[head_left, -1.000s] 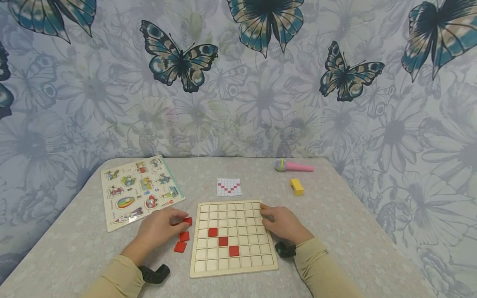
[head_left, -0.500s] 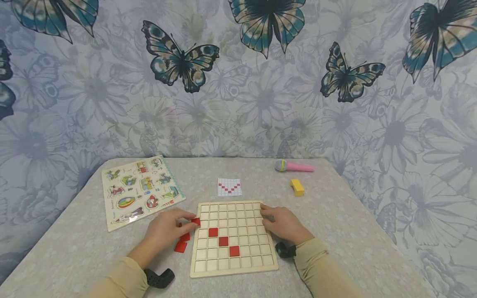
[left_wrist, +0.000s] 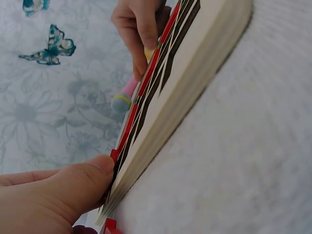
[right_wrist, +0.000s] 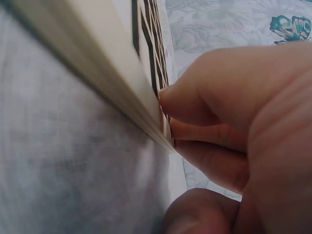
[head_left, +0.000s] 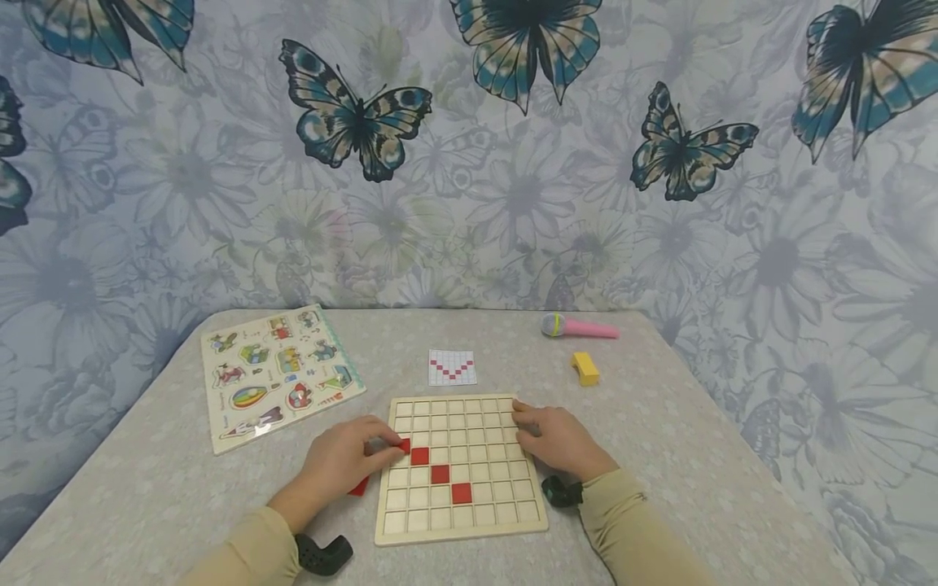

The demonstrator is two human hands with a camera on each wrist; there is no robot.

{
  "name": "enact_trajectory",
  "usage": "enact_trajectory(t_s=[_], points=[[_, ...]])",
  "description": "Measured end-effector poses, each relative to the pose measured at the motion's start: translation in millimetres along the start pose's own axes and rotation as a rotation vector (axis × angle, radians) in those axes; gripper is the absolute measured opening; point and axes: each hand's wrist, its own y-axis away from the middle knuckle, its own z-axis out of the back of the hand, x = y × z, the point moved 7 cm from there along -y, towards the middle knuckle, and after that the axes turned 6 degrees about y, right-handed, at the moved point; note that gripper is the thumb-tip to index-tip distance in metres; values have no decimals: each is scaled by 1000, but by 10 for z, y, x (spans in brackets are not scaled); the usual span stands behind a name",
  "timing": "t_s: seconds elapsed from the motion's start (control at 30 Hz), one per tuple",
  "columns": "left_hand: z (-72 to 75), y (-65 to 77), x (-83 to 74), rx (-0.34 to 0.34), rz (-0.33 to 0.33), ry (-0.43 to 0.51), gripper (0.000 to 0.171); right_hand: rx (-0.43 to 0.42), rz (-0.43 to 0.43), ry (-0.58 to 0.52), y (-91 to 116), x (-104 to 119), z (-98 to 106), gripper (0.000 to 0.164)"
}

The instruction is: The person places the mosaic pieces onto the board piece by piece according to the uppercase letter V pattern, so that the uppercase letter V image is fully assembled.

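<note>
A square wooden grid board point(head_left: 463, 537) lies on the table in the head view. Thumb and fingers of my left hand point(head_left: 343, 462) pinch a red square tile point(head_left: 405, 445) over a cell in the board's left column. Diagonally down to the right of it sit three red tiles, the nearest of them a red tile point(head_left: 420, 456) in the adjoining column. Beside the left edge a loose red tile point(head_left: 359, 487) shows, partly hidden by the left hand. My right hand point(head_left: 558, 441) rests on the board's right edge, its thumb on the rim in the right wrist view.
Behind the board lies a small card point(head_left: 452, 368) with a pink V pattern on a grid. A picture puzzle board point(head_left: 265, 358) is at the back left. Toward the back right are a yellow block point(head_left: 585, 369) and a pink toy microphone point(head_left: 582, 327).
My left hand has carried the red tile rightward from beside the board to over its left column, covering most of the loose tiles. The right hand stays in place on the board's edge.
</note>
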Motion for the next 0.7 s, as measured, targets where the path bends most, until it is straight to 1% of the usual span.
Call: enact_trajectory(t_s=[0.17, 0.43, 0.7], points=[[10, -18, -3, -5, 26, -19, 12, 6, 3, 0, -5, 11, -1, 38], [15, -37, -13, -24, 36, -25, 13, -2, 3, 3, -5, 16, 14, 38], [9, -59, -4, -26, 48, -15, 12, 0, -1, -7, -2, 10, 12, 39]])
